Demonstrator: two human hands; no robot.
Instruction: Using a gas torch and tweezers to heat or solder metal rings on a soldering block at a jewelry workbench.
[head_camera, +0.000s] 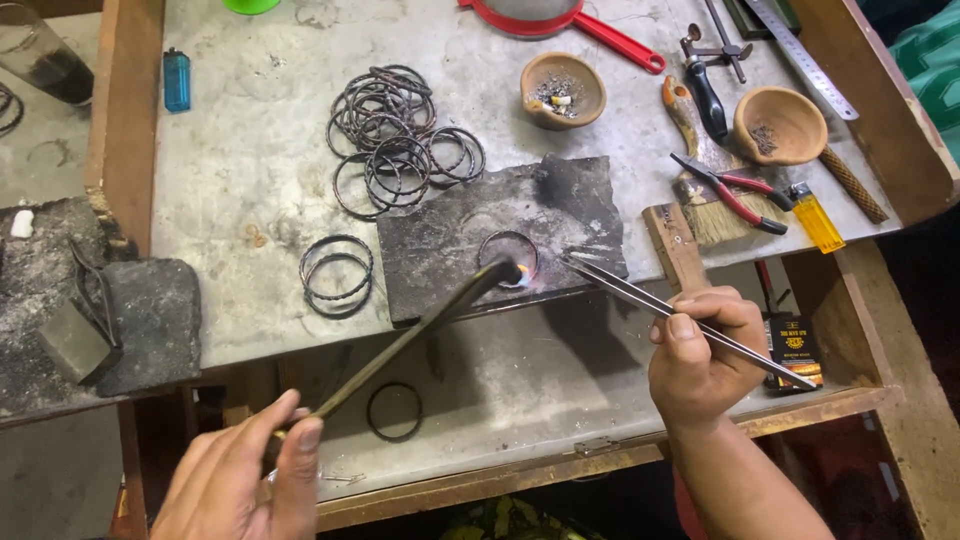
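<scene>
My left hand (245, 470) grips a long dark blowtorch pipe (420, 325) that slants up to the right; a small flame at its tip touches a metal ring (507, 255) lying on a dark slab (470, 230). Long metal tweezers (660, 305) are held in my right hand (700, 355), their tips resting on the slab just right of the ring. Both hands are low at the bench's front edge.
A pile of dark wire bangles (395, 135) lies behind the slab, two more bangles (337, 272) to its left, one bangle (394, 410) on the lower shelf. At the right are clay bowls (563, 90), red-handled pliers (730, 190), a brush, a yellow lighter (816, 220); a blue lighter (176, 80) far left.
</scene>
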